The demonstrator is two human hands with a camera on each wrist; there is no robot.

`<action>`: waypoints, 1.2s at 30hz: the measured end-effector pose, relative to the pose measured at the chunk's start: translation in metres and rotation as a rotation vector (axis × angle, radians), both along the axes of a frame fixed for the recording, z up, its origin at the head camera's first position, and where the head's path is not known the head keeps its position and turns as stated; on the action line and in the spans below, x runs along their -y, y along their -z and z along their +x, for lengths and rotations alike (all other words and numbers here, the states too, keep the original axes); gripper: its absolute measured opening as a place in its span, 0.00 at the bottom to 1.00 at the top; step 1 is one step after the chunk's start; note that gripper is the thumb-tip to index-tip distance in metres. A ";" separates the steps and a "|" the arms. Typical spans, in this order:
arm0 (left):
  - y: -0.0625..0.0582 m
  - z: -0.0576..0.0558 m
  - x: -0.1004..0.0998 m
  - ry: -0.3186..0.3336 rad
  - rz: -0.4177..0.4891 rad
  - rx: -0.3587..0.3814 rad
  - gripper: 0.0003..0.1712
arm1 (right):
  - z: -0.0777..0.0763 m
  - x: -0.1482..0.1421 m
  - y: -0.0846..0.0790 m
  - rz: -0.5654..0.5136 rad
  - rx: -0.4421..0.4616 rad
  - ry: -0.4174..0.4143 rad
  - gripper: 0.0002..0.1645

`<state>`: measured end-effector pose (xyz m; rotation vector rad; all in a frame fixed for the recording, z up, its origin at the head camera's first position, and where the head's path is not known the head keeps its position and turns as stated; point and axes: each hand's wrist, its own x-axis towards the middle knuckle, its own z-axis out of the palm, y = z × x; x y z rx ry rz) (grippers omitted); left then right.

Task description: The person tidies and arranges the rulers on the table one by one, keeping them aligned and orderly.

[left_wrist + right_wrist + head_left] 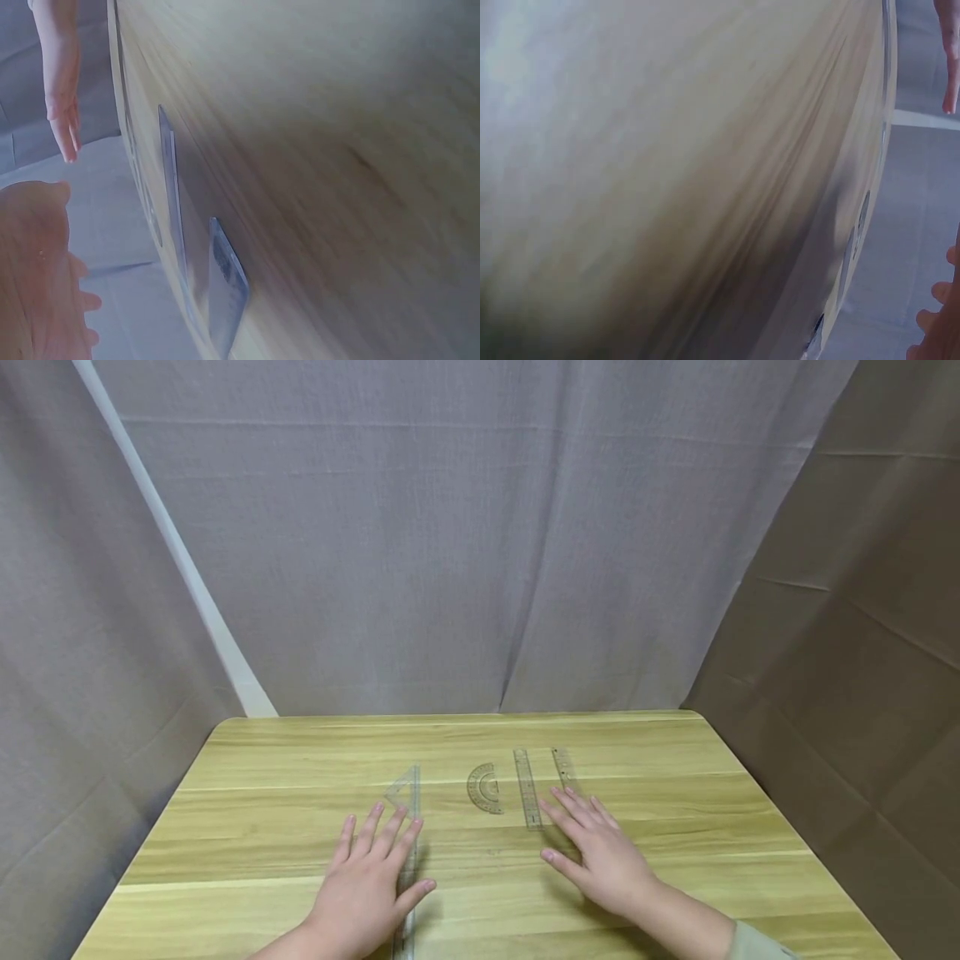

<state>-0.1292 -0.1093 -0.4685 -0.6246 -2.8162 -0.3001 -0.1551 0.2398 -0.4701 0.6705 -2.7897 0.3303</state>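
Observation:
My left hand (366,887), fingers straight and spread, hovers palm down over a long clear strip (408,935). Just past its fingertips lies a clear set square (415,785); the hand hides where it meets the strip. My right hand (603,862) is also held flat above the table, fingers extended, holding nothing. It partly covers a clear ruler (561,763). Left of that lies another clear ruler (528,793), and further left a clear protractor (475,789). In the left wrist view, a gap shows between my left hand (34,277) and the tabletop.
The wood-grain table (262,827) has rounded far corners. Grey curtains (412,568) hang behind it and on both sides, with a pale gap (187,560) at the back left. A light green sleeve (757,943) covers my right forearm.

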 end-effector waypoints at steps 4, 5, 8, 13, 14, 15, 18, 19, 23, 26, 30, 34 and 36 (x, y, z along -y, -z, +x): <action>-0.001 -0.001 -0.004 0.010 0.022 0.013 0.45 | -0.004 -0.004 0.002 -0.001 0.004 0.018 0.43; -0.001 -0.001 -0.005 0.011 0.023 0.018 0.45 | -0.005 -0.005 0.003 -0.001 0.003 0.019 0.43; -0.001 -0.001 -0.008 0.006 0.012 0.035 0.45 | -0.008 -0.007 0.004 0.005 0.001 0.024 0.42; 0.000 -0.005 -0.012 0.001 -0.010 0.061 0.46 | -0.012 -0.010 0.004 -0.006 0.034 0.042 0.41; -0.001 -0.006 -0.013 0.000 -0.012 0.066 0.46 | -0.013 -0.010 0.004 -0.009 0.041 0.046 0.40; -0.001 -0.007 -0.014 -0.001 -0.015 0.070 0.46 | -0.014 -0.010 0.003 -0.012 0.047 0.051 0.40; 0.000 -0.012 -0.018 -0.009 -0.027 0.084 0.46 | -0.018 -0.012 0.003 -0.010 0.055 0.060 0.40; 0.000 -0.014 -0.019 -0.010 -0.031 0.088 0.46 | -0.020 -0.012 0.003 -0.009 0.054 0.060 0.40; 0.002 -0.020 -0.024 -0.007 -0.054 0.105 0.46 | -0.027 -0.014 0.004 -0.003 0.058 0.065 0.41; 0.004 -0.025 -0.027 0.003 -0.065 0.110 0.46 | -0.031 -0.016 0.005 -0.005 0.070 0.071 0.41; 0.006 -0.029 -0.033 0.006 -0.068 0.131 0.46 | -0.036 -0.019 0.007 -0.004 0.079 0.074 0.41; 0.007 -0.032 -0.041 0.011 -0.075 0.151 0.46 | -0.041 -0.022 0.008 0.008 0.067 0.077 0.41; 0.007 -0.033 -0.046 0.013 -0.085 0.153 0.46 | -0.044 -0.023 0.008 0.008 0.060 0.075 0.40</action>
